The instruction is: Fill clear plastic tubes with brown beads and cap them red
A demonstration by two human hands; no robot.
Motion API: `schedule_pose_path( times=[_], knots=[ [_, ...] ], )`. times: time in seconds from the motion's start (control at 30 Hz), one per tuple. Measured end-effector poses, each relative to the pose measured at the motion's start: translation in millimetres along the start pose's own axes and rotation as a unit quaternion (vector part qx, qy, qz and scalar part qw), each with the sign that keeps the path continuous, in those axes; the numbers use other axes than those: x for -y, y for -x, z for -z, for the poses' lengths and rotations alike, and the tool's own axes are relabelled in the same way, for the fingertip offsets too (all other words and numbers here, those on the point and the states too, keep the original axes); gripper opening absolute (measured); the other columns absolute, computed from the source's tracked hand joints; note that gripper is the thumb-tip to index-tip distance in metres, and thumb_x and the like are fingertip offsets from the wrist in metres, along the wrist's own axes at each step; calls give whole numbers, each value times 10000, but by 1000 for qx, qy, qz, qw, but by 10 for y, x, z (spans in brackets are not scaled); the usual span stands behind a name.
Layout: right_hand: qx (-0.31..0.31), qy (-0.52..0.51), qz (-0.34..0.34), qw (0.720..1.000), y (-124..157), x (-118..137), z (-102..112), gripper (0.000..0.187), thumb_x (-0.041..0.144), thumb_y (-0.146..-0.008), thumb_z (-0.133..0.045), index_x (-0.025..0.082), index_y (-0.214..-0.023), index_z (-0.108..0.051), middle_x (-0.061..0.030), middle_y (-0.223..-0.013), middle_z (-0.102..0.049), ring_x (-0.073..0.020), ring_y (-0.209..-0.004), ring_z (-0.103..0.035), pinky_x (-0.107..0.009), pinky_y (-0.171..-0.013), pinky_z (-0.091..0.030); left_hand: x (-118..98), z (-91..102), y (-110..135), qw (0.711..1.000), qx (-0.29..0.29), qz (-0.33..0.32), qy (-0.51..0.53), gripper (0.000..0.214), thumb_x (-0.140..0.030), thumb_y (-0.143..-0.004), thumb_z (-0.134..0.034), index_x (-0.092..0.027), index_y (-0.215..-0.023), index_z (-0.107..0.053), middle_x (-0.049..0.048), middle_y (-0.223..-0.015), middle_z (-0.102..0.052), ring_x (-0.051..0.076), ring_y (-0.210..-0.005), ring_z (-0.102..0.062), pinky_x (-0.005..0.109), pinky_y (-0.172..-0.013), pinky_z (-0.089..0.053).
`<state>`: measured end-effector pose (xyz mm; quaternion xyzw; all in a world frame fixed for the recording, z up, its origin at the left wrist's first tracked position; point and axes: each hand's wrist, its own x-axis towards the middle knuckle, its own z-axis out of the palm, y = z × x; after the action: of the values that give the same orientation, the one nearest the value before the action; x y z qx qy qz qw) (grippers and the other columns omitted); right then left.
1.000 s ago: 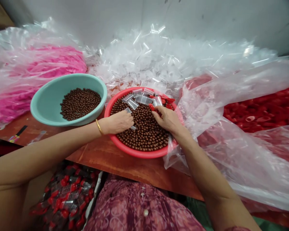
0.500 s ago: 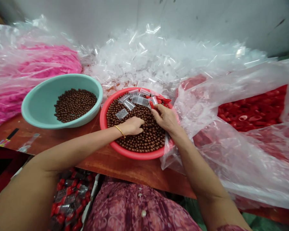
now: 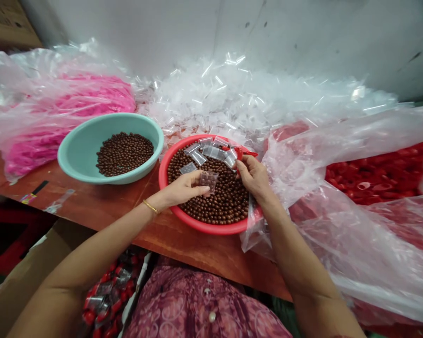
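Note:
Pinched between the thumb and fingers of my left hand point(image 3: 188, 188) is a small clear plastic case point(image 3: 209, 182), held above the brown chocolate-like balls point(image 3: 211, 206). Whether it has anything inside is hard to make out. My right hand point(image 3: 254, 177) is at the right rim of the red basin point(image 3: 211, 228); its thumb and forefinger close on a small red plastic piece point(image 3: 238, 153). Several other clear cases point(image 3: 214, 152) lie on the balls at the far side, beside more red pieces.
A teal basin point(image 3: 68, 157) with similar brown balls stands at the left. Behind lie a heap of clear cases point(image 3: 246, 94) and a bag of pink pieces point(image 3: 102, 94). An opened bag of red pieces point(image 3: 377, 178) is at right. Below the table, a box holds red-capped containers point(image 3: 105, 295).
My left hand has lifted off the balls and now shows a clear case in its fingers. The view has shifted slightly. My right hand stays near the basin's right rim with the red piece.

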<state>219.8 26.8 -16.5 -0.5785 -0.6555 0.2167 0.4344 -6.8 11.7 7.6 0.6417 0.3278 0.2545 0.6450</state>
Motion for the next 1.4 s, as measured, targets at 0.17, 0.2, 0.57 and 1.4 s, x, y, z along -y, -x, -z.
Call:
schedule_pose_path(
  times=[0.17,0.2,0.57,1.4],
  knots=[
    [3,14,16,1000,26,87,23,194,379,-847,-438,226,-744,-498,2,-653,-553,-147,-592,-505,-288,-578,-405,42,-37,105,993,-37,-56,-98,215,-160,-815,-529,-134,-1028,-550,83,-1051,-637,147,-981,-600,330,-920,-472],
    [6,15,21,1000,40,118,28,193,374,-848,-443,224,-742,-503,2,-655,-551,-144,-592,-502,-287,-578,-404,50,-45,109,990,-43,-68,-114,207,-172,-814,-536,-135,-1017,-555,82,-1049,-635,151,-987,-595,332,-923,-468],
    [150,-245,-152,946,236,535,-67,287,472,-726,-592,187,-754,-594,48,-574,-501,-61,-424,-391,-216,-413,-298,137,-34,102,990,-57,-64,-109,205,-260,-786,-557,-146,-956,-560,47,-941,-639,172,-878,-604,327,-823,-494],
    [63,-448,-106,885,245,796,-467,239,332,-689,-746,233,-763,-540,5,-926,-738,-180,-920,-680,-368,-908,-496,66,-28,112,997,-61,-5,54,148,-249,-673,-497,-159,-790,-483,-41,-635,-552,64,-482,-485,202,-498,-408]
  ],
)
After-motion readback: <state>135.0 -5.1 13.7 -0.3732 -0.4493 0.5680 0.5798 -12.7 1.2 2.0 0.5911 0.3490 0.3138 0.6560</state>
